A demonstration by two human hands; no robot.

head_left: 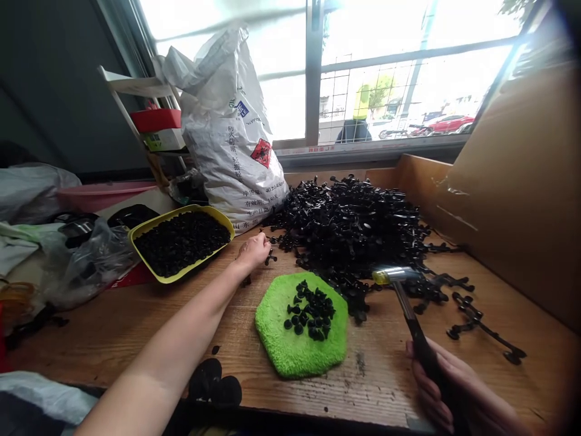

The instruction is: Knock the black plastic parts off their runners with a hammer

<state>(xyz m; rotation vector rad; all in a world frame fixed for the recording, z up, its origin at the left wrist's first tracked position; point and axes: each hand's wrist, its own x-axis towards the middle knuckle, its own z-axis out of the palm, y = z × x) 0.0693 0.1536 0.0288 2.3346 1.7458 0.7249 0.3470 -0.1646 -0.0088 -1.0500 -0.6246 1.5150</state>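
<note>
My left hand [255, 249] is closed on a small black branched piece, part of which sticks out beside the fingers, between the yellow tray [166, 280] and the large pile of black branched pieces [354, 221]. At the lower right, my right hand [433, 378] is wrapped round the dark handle of a hammer [411, 318]. The hammer's head, silver with a yellow face, is raised near the pile's front edge. Between my hands a green fuzzy pad [281, 351] lies on the wooden table, with several small black pieces [313, 312] on it.
The yellow tray is full of small black pieces. Behind it stands a white printed sack [227, 139]. A cardboard sheet [517, 181] rises on the right. Loose black branches [488, 330] lie at the right, black discs [213, 384] at the front edge, and plastic bags [97, 254] at the left.
</note>
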